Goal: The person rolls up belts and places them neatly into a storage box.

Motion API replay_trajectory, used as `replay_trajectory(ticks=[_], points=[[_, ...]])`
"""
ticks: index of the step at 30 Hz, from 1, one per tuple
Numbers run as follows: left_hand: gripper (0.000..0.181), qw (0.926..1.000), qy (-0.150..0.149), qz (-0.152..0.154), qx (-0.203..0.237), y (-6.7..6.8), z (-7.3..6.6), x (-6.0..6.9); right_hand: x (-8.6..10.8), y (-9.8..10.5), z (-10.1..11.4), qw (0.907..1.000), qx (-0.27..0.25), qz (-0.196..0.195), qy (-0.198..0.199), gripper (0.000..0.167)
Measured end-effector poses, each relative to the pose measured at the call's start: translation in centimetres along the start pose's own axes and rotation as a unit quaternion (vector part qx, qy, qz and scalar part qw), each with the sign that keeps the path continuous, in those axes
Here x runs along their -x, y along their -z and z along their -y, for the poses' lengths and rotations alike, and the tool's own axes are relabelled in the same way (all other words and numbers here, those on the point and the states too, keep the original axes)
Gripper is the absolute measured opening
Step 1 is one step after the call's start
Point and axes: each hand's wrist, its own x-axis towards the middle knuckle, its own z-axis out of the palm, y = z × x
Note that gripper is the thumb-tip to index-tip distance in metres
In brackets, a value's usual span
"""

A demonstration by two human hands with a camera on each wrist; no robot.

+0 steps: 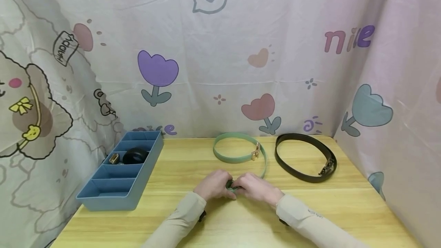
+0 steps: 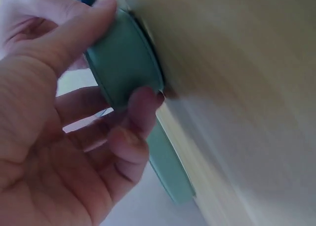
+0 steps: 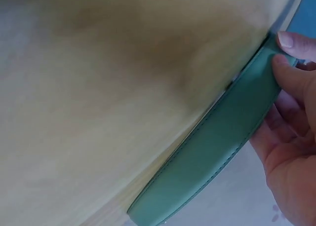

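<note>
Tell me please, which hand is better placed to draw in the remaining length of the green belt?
Probably the right hand: it pinches the green belt, which leaves on that side toward the gold buckle. The left hand holds a bent section, farther from that length.

Relative to left hand [image 1: 213, 185] and right hand [image 1: 256, 187], bare table [image 1: 179, 160] lay open at 10 o'clock; green belt [image 1: 234, 160] obstructed 1, black belt [image 1: 310, 179] 2, blue tray [image 1: 146, 173] 9.

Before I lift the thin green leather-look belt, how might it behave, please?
The green belt would probably flex easily, being thin and smoothly curved; its gold buckle, apparently metal, may weigh one end down.
</note>
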Motion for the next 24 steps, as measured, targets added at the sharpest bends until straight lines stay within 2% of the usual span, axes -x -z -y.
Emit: replay_trajectory(ticks=[3, 5, 8, 12, 15, 18, 21, 24], points=[[0.028, 0.9998, -0.014, 0.004, -0.01, 0.0, -0.1, -0.1, 0.3, 0.2, -0.2, 0.9996, -0.026, 0.012, -0.007, 0.006], [0.026, 0.9995, -0.026, 0.016, -0.009, 0.1, -0.1, -0.1, 0.5, 0.5, -0.4, 0.9989, -0.041, 0.02, -0.009, 0.011], [0.026, 0.9988, -0.035, 0.034, -0.001, 0.2, -0.1, -0.1, 0.6, 0.8, -0.5, 0.9988, -0.041, 0.026, 0.0, 0.012], [0.025, 0.9992, -0.024, 0.032, 0.007, 0.3, -0.3, 0.2, 0.2, 0.4, -0.3, 0.9998, -0.015, 0.015, 0.005, 0.004], [0.029, 0.9998, -0.007, 0.017, 0.007, 0.2, -0.5, 0.3, 0.0, 0.0, -0.1, 0.9999, -0.013, 0.008, 0.001, 0.007], [0.029, 1.0, -0.003, 0.008, 0.003, 0.1, -0.5, 0.3, -0.1, -0.2, -0.1, 0.9998, -0.019, 0.001, -0.002, 0.008], [0.026, 0.9998, -0.008, 0.016, 0.002, 0.2, -0.2, 0.2, 0.0, -0.2, -0.2, 0.9996, -0.027, 0.003, 0.001, 0.005], [0.027, 0.9994, -0.011, 0.032, 0.012, 0.3, 0.1, 0.1, 0.1, 0.0, -0.2, 0.9995, -0.029, 0.009, 0.01, 0.01]])
